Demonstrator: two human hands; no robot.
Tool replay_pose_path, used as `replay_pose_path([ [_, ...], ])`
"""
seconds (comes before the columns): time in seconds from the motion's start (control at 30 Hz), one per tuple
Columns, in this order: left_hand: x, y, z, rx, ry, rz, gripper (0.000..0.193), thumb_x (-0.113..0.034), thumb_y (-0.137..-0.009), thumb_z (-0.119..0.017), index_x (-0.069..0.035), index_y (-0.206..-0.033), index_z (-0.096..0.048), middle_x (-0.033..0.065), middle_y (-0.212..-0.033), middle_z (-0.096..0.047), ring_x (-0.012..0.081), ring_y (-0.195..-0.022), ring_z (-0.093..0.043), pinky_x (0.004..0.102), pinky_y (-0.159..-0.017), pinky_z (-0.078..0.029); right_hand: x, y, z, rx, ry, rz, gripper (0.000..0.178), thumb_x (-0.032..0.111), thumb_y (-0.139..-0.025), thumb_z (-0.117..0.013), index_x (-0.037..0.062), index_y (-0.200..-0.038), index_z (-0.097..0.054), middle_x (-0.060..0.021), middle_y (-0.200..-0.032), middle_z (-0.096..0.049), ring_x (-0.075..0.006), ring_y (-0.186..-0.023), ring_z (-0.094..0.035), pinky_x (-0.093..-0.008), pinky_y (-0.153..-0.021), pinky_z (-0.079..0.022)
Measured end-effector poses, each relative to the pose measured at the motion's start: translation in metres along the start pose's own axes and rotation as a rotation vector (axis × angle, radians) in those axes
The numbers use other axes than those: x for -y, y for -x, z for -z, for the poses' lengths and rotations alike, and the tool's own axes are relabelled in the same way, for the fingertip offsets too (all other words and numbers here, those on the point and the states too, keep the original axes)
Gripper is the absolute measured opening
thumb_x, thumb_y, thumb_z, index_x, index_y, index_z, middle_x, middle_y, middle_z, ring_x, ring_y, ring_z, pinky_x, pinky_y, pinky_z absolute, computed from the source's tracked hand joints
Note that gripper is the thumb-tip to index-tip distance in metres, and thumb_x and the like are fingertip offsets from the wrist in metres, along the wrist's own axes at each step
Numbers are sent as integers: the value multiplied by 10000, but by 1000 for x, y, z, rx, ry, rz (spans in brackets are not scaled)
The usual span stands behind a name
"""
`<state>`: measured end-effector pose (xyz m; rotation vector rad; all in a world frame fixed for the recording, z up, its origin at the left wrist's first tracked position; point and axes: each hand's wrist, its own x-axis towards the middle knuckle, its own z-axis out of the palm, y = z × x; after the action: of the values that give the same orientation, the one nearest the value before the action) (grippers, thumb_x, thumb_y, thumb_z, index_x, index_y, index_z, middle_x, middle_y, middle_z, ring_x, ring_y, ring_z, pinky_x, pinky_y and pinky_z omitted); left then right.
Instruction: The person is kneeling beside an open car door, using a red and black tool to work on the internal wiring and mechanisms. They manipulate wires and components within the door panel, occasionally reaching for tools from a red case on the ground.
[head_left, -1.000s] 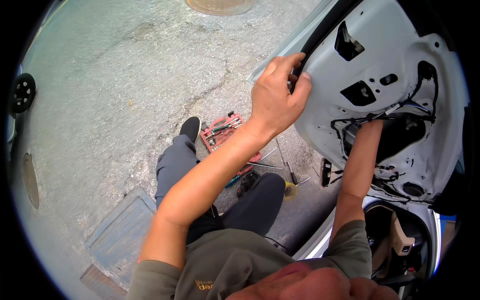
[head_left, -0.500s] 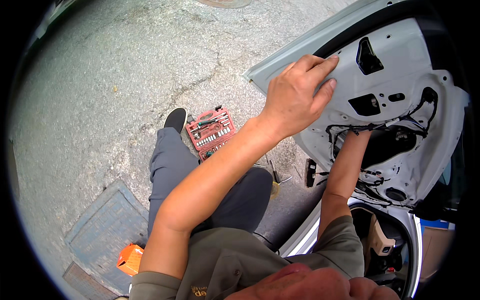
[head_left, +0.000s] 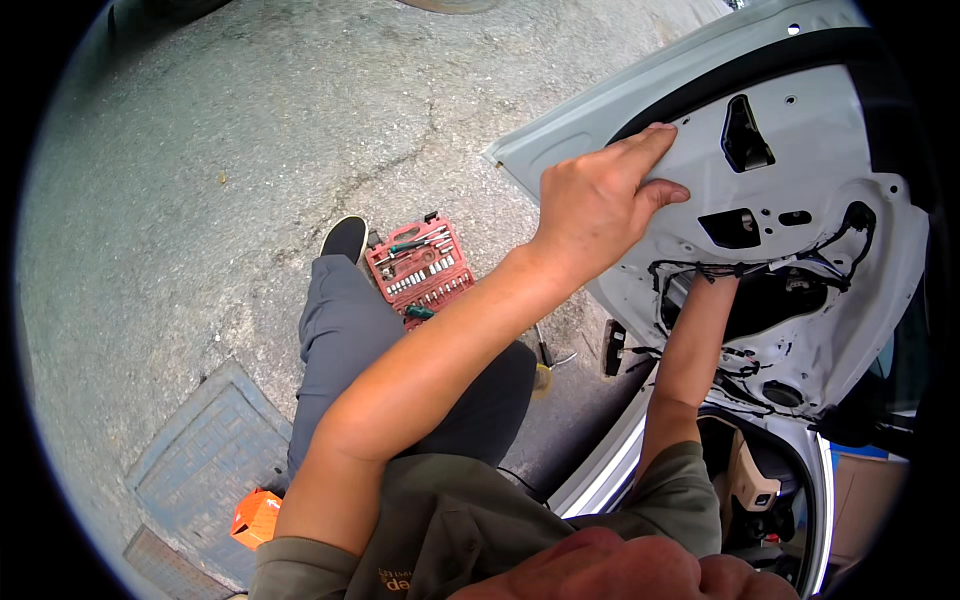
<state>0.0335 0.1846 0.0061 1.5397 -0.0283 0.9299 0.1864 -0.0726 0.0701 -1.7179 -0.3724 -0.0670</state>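
The door point(head_left: 815, 125) is standing beside the left grip point(head_left: 600, 200), loosely spread at its edge, and is mostly hiding the right grip point(head_left: 715, 284) inside, whose hold I cannot tell.

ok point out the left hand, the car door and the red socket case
Left hand point(head_left: 598, 205): head view, back of the hand
Car door point(head_left: 790, 182): head view, bare inner metal
Red socket case point(head_left: 431, 287): head view, plastic between socket rows
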Motion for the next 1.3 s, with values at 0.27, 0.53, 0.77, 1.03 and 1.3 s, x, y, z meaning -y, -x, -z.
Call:
replay_pose_path([
  [0.27,3,-3,-3,-11,86,27,464,-239,-757,-867,-43,-1159,-747,166,-1000,-759,269,-750,-732,335,-680,-569,-1,10,-1,-22,14,-32,405,212,-1026,-598,50,-1397,-578,-120,-1330,-652,-209,-1158,-651,-334,-965,-543],
  [0.53,9,-7,-2,91,127,77,497,-255,-767,-873,-22,-1184,-739,174,-1108,-753,268,-900,-758,338,-761,-595,-10,19,-14,-39,-34,-30,410,216,-1026,-600,55,-1402,-575,-121,-1338,-648,-212,-1167,-647,-334,-974,-538],
  [0.77,8,-8,-3,133,220,161,516,-215,-811,-869,4,-1249,-706,205,-1014,-759,224,-872,-755,336,-753,-614,-11,25,-21,-66,-44,-4,415,219,-1025,-601,59,-1407,-572,-121,-1344,-644,-214,-1174,-643,-334,-981,-534],
  [1.03,0,-11,4,217,207,139,523,-197,-901,-804,9,-1351,-637,204,-1127,-746,229,-1024,-741,351,-766,-645,-17,21,-29,-73,-47,11,420,223,-1025,-602,64,-1412,-569,-121,-1352,-639,-216,-1183,-638,-335,-990,-530],
  [1.3,-6,-11,6,244,181,144,536,-188,-913,-788,44,-1362,-611,232,-1185,-721,282,-1097,-721,370,-795,-650,-18,20,-31,-85,-55,24,425,226,-1024,-603,69,-1417,-566,-121,-1360,-635,-218,-1192,-634,-335,-998,-525],
])
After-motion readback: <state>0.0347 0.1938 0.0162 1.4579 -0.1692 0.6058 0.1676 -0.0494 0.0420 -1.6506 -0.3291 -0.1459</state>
